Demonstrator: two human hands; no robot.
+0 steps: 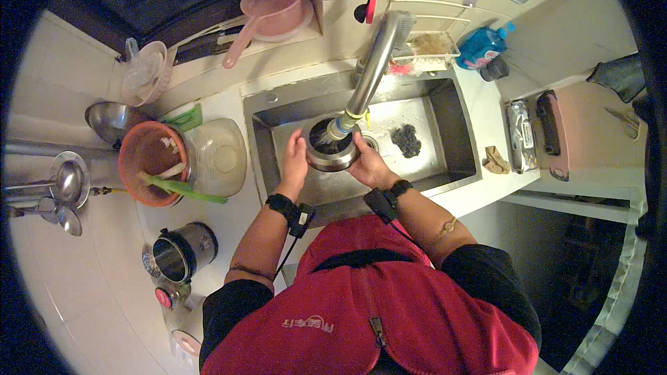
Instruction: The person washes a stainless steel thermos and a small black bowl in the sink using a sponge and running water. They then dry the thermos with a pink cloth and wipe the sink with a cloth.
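My left hand [295, 160] and my right hand [371, 162] hold a round steel-banded vessel or lid [333, 161] with a dark inside, one hand at each side. It is held in the stainless steel sink [464, 130], right under the mouth of the faucet [372, 67]. Water appears to run from the faucet into it. To the right of the drain [371, 142], a dark scouring pad [406, 140] lies on the sink floor. The faucet's end hides part of the held piece's inside.
Left of the sink stand a glass bowl [221, 159], an orange basket [130, 161] with scallion and garlic, and a dark metal canister [208, 242]. Behind are a pink dipper [273, 0] and a wire rack [437, 23]. Blue soap [477, 47] and a pink cutting board [555, 135] stand right.
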